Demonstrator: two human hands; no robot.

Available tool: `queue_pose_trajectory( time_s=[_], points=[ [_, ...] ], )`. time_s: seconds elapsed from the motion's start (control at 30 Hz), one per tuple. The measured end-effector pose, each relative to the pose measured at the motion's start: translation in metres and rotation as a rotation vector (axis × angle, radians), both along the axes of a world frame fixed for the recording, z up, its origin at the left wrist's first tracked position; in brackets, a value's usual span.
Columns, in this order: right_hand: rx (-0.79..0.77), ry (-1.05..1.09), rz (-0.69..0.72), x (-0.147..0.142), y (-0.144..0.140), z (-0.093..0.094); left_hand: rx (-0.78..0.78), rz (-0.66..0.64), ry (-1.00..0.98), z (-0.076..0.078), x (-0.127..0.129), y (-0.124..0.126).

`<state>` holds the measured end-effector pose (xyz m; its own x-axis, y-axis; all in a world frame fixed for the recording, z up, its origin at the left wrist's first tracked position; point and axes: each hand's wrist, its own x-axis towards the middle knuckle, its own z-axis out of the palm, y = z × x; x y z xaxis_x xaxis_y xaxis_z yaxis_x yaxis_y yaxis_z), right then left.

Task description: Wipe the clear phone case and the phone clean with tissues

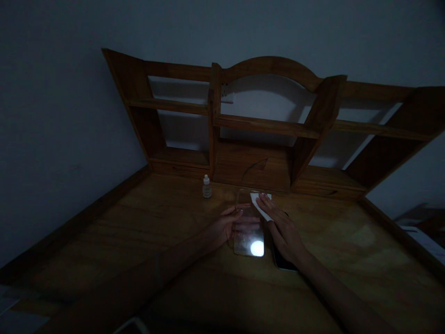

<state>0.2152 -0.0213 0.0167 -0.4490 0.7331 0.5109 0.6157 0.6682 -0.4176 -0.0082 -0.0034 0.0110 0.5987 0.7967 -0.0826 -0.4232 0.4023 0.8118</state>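
A clear phone case [245,243] is in front of me, with a bright light glare near its lower end. My left hand [225,226] grips the case along its left edge, fingers reaching over or behind it. My right hand [283,229] presses a folded white tissue [256,200] against the upper right of the case, its fingers close together over the tissue. Partly hidden under my right hand and wrist, a dark phone [282,263] lies on the desk. A small clear bottle [206,190] with a white cap stands upright beyond my left hand.
The wooden desk [194,287] carries a shelf unit [264,124] along its back, against the wall. A raised wooden rim [79,225] runs along the left side. Part of a dark object with a pale edge [134,324] shows at the bottom. The room is dim.
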Motion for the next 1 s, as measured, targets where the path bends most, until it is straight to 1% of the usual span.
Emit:
queue_pose_trajectory(
  time_s=[0.13,0.27,0.4,0.53,0.67,0.8,0.9,1.0],
  points=[
    [0.028,-0.040,-0.008,0.000,0.000,0.000,-0.005,0.023,0.001,0.000,0.002,0.000],
    [0.098,-0.146,-0.005,0.000,-0.001,0.004,-0.033,0.068,-0.006,-0.004,0.004,0.000],
    [0.165,-0.214,0.016,-0.004,-0.003,0.007,-0.032,0.030,-0.003,-0.009,0.005,-0.001],
    [0.205,-0.230,0.051,-0.008,-0.005,0.007,-0.038,0.023,0.012,-0.008,0.005,-0.002],
    [0.165,-0.188,0.044,-0.012,-0.005,0.005,-0.003,0.014,-0.022,-0.009,0.005,-0.002],
    [0.082,-0.112,0.041,-0.016,-0.008,0.003,0.008,0.038,-0.046,-0.016,0.008,-0.001],
    [0.003,-0.094,0.078,-0.020,-0.013,0.004,-0.019,0.106,-0.065,-0.019,0.011,0.000],
    [-0.041,-0.074,0.129,-0.023,-0.016,0.004,-0.026,0.160,-0.092,-0.018,0.014,0.000]
  ],
)
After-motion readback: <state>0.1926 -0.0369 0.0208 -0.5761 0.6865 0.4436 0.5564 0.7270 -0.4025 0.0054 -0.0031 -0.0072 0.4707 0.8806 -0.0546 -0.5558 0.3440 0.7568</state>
